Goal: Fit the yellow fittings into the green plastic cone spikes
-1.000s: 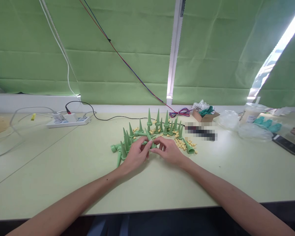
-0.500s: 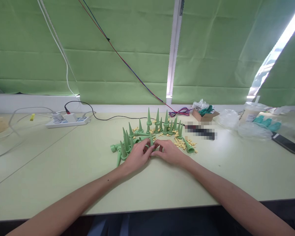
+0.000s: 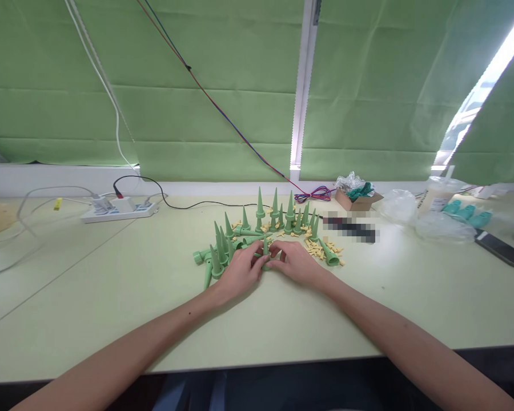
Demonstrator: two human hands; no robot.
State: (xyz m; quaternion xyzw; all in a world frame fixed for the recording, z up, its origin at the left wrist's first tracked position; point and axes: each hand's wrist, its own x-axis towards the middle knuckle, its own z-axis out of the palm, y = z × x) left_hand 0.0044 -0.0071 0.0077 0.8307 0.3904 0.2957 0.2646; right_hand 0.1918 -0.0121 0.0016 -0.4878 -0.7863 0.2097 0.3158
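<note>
A pointed green plastic spike point(image 3: 265, 248) stands upright near the front of the group, between my two hands. My left hand point(image 3: 241, 267) has its thumb and fingers closed on the spike's left side. From the right, my right hand point(image 3: 297, 262) curls its thumb and fingers against the same spike, around its base. The lower part of the spike is partly hidden by my fingers. Several similar green spikes point(image 3: 220, 246) stand or lie to the left, and another cluster point(image 3: 290, 212) stands behind. Small yellow plastic pieces point(image 3: 314, 249) lie loose beside my right hand.
One green spike point(image 3: 329, 253) lies tipped over at the right. Farther off are a cardboard box point(image 3: 358, 201), a drink cup point(image 3: 434, 197), plastic bags point(image 3: 443, 228) and a phone point(image 3: 503, 249). A power strip point(image 3: 119, 212) with cables sits at the left rear.
My right hand's fingers have shifted slightly away from the spike's tip, so more of the spike shows between my hands. The surrounding pieces stay put.
</note>
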